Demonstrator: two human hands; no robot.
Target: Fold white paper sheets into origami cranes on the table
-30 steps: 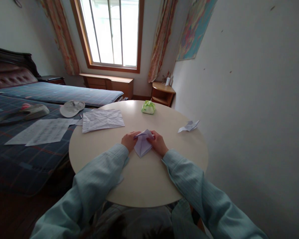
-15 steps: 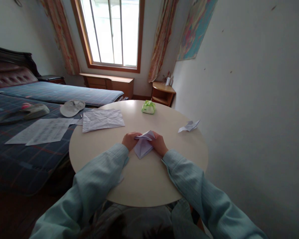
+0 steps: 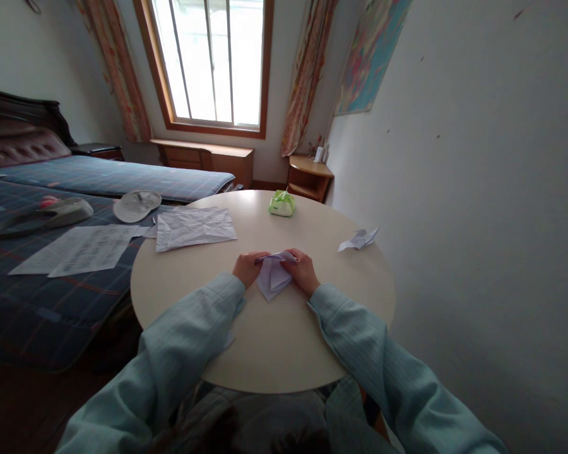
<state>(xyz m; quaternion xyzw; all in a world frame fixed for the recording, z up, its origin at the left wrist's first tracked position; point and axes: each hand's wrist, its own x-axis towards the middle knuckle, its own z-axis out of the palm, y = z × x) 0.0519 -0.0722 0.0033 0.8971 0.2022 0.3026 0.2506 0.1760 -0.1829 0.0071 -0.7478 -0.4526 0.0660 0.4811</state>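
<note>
Between my hands is a folded sheet of white paper [image 3: 271,281], its pointed end toward me and its upper edge folded over. My left hand [image 3: 247,268] is closed on the paper's left corner. On the right side my right hand [image 3: 303,270] pinches the paper, with the fingers at its upper edge. Both hands are over the middle of the round table [image 3: 274,353]. The undersides of the fingers are hidden by the paper.
Creased paper sheets [image 3: 196,228] lie at the table's left, and a folded paper piece [image 3: 358,239] at its right. A green tissue pack [image 3: 281,204] stands at the back. Printed sheets [image 3: 82,251] and a white cap [image 3: 137,206] lie on the bed beside the table.
The paper's raised upper flap has come down flatter between my hands, and more of the inner fold shows. My right fingers have shifted slightly over the upper edge.
</note>
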